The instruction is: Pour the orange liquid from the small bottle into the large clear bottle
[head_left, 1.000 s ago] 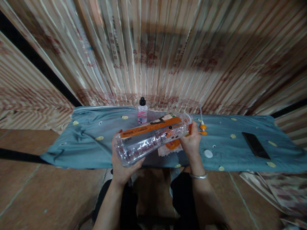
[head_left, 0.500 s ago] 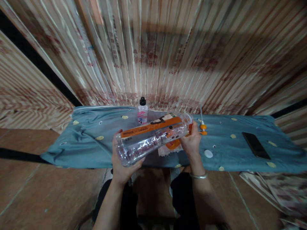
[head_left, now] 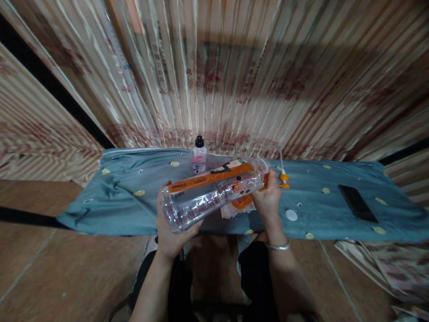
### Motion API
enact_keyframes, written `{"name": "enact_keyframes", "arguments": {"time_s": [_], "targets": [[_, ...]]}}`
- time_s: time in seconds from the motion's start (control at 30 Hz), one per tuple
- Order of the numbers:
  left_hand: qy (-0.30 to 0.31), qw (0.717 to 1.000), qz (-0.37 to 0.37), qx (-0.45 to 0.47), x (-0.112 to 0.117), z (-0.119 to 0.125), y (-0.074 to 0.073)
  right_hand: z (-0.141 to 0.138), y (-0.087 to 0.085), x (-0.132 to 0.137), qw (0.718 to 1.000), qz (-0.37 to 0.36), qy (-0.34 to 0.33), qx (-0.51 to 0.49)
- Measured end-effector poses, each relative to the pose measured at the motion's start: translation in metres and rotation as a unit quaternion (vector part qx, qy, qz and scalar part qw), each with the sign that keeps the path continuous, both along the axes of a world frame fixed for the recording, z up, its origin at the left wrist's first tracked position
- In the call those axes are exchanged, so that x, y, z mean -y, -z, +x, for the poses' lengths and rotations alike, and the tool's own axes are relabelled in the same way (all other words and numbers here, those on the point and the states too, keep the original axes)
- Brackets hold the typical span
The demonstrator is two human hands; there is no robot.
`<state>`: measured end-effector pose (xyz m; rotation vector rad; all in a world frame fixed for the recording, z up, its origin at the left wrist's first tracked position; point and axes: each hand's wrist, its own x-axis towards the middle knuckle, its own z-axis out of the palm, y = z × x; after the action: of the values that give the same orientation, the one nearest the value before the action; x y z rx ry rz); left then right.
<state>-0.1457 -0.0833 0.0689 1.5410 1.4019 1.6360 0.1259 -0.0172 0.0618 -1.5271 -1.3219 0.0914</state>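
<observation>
The left hand (head_left: pixel 171 238) cups the bottle (head_left: pixel 208 200) by its base — the right hand (head_left: pixel 268 199) grips near its neck. Light, steady pressure should avoid denting it

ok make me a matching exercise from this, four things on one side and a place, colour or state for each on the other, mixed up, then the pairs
Things
1. large bottle
2. phone
3. small bottle
4. pump

Places, colours, states
a. standing upright, black on top
b. orange and white, with a thin tube
c. tilted, held between the left hand and the right hand
d. dark, lying flat on the blue cloth

Right pairs: 1-c, 2-d, 3-a, 4-b
</observation>
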Motion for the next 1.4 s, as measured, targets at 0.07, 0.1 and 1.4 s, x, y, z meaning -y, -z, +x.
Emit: {"name": "enact_keyframes", "arguments": {"time_s": [0.07, 0.1, 1.4], "targets": [[0.002, 1.0, 0.004, 0.003, 0.0002, 0.0, 0.0007, -0.0001, 0.0001, -0.0001, 1.0, 0.004, 0.004, 0.003], [0.001, 1.0, 0.006, 0.004, 0.0002, 0.0001, 0.0009, -0.0001, 0.0002, -0.0001, 1.0, 0.006, 0.005, 0.004], [0.018, 1.0, 0.018, 0.012, -0.0024, 0.0001, 0.0041, -0.0002, -0.0003, -0.0001, 1.0, 0.01, 0.004, 0.009]]}}
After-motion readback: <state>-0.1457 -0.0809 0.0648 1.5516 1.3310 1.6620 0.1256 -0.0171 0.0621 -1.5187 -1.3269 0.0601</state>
